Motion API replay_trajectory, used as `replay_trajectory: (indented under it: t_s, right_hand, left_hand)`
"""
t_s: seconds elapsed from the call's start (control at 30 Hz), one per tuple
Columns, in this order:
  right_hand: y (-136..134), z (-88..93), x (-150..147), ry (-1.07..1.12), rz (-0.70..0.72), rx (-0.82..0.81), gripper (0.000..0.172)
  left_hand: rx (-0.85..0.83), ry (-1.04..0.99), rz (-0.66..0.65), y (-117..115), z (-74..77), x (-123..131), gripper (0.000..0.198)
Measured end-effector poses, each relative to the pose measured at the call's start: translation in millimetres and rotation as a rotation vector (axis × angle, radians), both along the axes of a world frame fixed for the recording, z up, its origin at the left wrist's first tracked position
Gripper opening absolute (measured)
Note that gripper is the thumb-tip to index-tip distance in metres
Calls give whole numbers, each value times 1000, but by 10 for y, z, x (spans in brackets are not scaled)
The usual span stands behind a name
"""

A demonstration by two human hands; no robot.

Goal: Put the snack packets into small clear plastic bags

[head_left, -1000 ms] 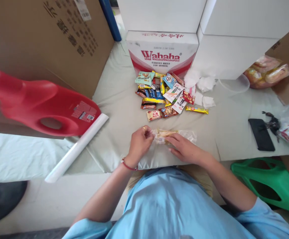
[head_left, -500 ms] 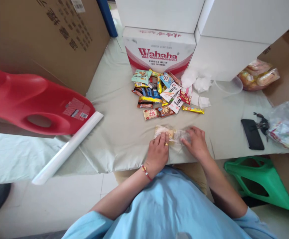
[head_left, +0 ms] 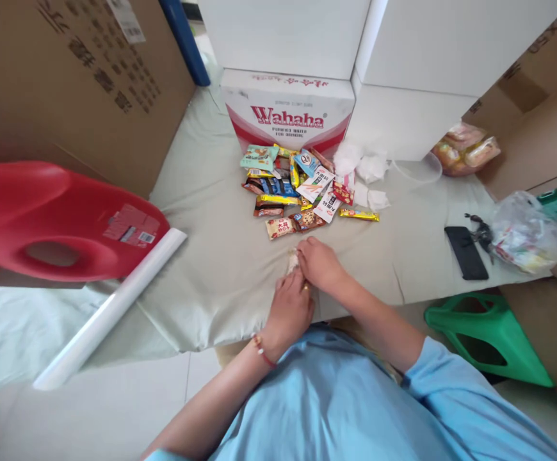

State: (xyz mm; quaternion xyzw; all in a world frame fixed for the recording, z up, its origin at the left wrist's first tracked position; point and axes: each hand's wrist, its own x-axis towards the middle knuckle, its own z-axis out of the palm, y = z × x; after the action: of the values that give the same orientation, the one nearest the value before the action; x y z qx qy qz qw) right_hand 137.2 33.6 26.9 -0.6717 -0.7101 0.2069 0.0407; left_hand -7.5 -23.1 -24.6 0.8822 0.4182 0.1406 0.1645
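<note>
A small clear-wrapped snack packet [head_left: 293, 260] lies at the front of the cloth-covered table, mostly hidden under my hands. My left hand [head_left: 290, 304], with a beaded bracelet on its wrist, holds the packet's near part with closed fingers. Against it, my right hand [head_left: 320, 264] has its fingers folded over the packet's right side. Just beyond are a strawberry-print packet [head_left: 280, 228] and a brown cookie packet [head_left: 308, 219]. Behind them lies a pile of colourful snack packets [head_left: 278, 186], with a yellow packet [head_left: 359, 215] at its right.
A Wahaha carton [head_left: 288, 115] and white boxes stand behind the pile. Crumpled tissues [head_left: 372, 168] lie beside it. On the left are a red container [head_left: 67, 224] and a white roll [head_left: 110, 310]; on the right, a phone [head_left: 467, 253], keys and a plastic bag [head_left: 525, 234].
My right hand has moved left, from the packet's clear wrapping to beside my left hand. The packet is now turned and mostly covered. The camera view has shifted a little.
</note>
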Motion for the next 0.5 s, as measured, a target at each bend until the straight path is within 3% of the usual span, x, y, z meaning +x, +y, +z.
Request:
replay_trajectory:
  t_s: [0.07,0.2,0.23,0.33,0.43,0.5]
  right_hand:
    - [-95,-64,-66,-5,72,44,27]
    - [-325,-236,-59,-65,172,152,57]
    - [-344,-279,-54,-80,173,158,57]
    - [-315,-348,-27,-93,157,172,41]
    - [-277,-293,111,-76,99,206,41]
    - [-281,-195,356,-4,-4,270,42]
  left_hand:
    - [-51,-177,12,27,26,-258,38]
    - [-82,-433,370,164,51,-718,27]
    - [-72,-466,441,228,63,-762,26]
    - [-54,-554,502,491,127,-678,24]
    - [-71,-653,465,806,183,-386,22]
    - [-94,-712,427,999,168,-168,22]
